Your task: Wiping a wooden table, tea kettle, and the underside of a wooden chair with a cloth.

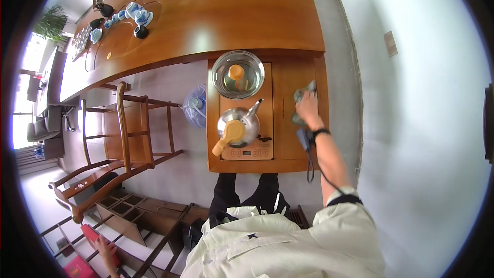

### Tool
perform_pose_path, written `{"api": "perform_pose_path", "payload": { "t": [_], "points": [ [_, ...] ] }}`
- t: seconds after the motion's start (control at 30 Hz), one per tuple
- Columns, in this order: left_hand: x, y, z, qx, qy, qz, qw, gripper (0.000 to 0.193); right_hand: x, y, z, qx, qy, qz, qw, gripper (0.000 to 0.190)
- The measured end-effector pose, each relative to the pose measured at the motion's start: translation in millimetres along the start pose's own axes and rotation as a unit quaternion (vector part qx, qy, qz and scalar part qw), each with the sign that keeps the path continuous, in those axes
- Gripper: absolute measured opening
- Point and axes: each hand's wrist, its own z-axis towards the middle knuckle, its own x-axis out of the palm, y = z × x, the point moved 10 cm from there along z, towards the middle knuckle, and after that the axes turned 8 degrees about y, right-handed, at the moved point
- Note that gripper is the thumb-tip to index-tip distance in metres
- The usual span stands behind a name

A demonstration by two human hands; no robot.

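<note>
My right hand presses a crumpled grey-green cloth onto the right side of a small wooden side table. A black band circles that wrist, and a blue-grey device on a cord hangs beside it. My left hand is out of view. Left of the cloth, a two-zone electric hob is set into the tabletop. On its near half stands a steel kettle with a light wooden handle. A lidded glass pot with a wooden knob rests on the far half.
A long wooden table adjoins the far side, bearing blue-and-white teaware. A wooden chair and a water bottle stand left. The wall runs along the right. Lower left, another person's hand touches a red object by shelving.
</note>
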Motion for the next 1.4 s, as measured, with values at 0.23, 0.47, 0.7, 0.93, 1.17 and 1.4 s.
{"api": "perform_pose_path", "payload": {
  "t": [0.23,0.47,0.7,0.93,1.17,1.4],
  "points": [
    [199,-55,-88,0.135,0.273,0.228,0.925,0.04,12,-19,-52,0.009,0.082,-0.005,0.997,0.035],
    [388,-122,-200,0.287,0.46,0.27,0.796,0.036,37,-30,-223,-0.026,0.218,-0.017,0.976,0.041],
    [521,-190,-318,0.498,0.557,0.208,0.631,0.032,-25,-59,-323,0.11,0.328,0.438,0.83,0.062],
    [591,-203,-452,0.42,0.714,0.053,0.558,0.045,-178,32,-329,-0.029,0.229,0.61,0.758,0.048],
    [652,-174,-530,0.234,0.783,-0.033,0.576,0.03,-183,-12,-331,-0.026,0.165,0.623,0.764,0.05],
    [719,-171,-639,0.143,0.786,-0.059,0.599,0.027,-143,-204,-350,0.201,0.179,0.71,0.651,0.035]
  ]
}}
